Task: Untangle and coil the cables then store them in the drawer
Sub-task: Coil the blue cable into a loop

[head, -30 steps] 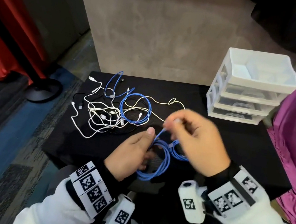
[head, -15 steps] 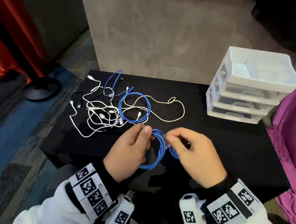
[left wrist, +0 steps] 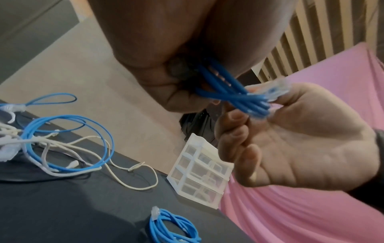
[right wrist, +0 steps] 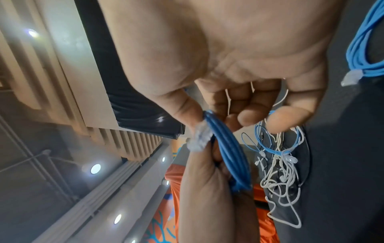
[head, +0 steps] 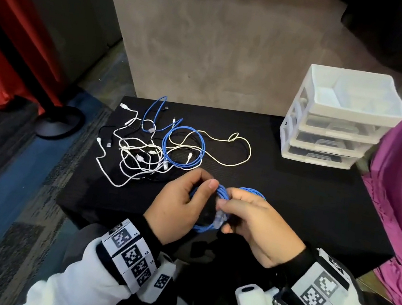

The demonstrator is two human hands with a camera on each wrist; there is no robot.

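Both hands meet close in front of the body, wrists banded with marker cuffs. The left hand [head: 181, 202] curls round the blue cable coil [right wrist: 230, 156], thumb on top. The right hand [head: 259, 225] pinches its clear plug [left wrist: 277, 89], apparently between thumb and forefinger.

1. Blue coil [head: 205, 228]: largely hidden behind left hand [head: 177, 209] and right hand [head: 259, 225].
2. Plug [head: 220, 217]: blurred.
3. Second coil [left wrist: 172, 228]: cut off by frame bottom.
4. Drawer unit [head: 336, 121]: contents indistinct.
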